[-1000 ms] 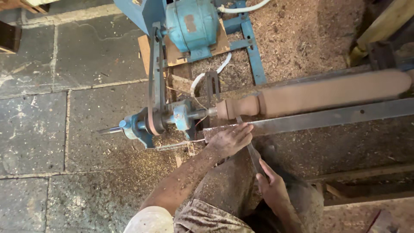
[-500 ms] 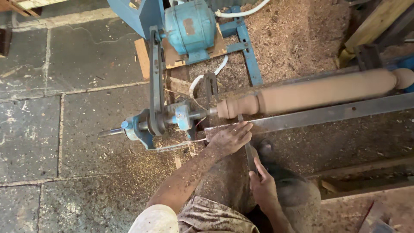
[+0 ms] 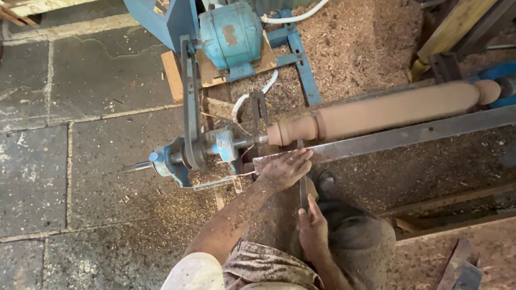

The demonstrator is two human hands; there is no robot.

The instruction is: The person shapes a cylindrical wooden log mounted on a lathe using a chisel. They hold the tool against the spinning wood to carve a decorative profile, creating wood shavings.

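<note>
A long turned wooden spindle [image 3: 387,110] is mounted sideways in a lathe. Below it runs a flat metal tool rest [image 3: 408,134]. A chisel [image 3: 302,185] lies across the rest, its tip touching the spindle's left end near the rounded beads. My left hand [image 3: 285,169] lies on the rest with its fingers pressing down on the chisel blade. My right hand [image 3: 313,228] is closed around the chisel's handle, close to my body above my lap.
A blue headstock [image 3: 183,156] with a dark drive belt [image 3: 188,107] sits left of the spindle. The belt runs up to a blue motor [image 3: 231,35]. Sawdust [image 3: 365,48] covers the ground behind the lathe. Stone floor slabs [image 3: 80,161] lie at left, wooden planks [image 3: 451,32] at upper right.
The view has shifted, so the spindle's rounded right end now shows. Both hands stay on the chisel at the spindle's left end, the right hand slightly nearer the rest.
</note>
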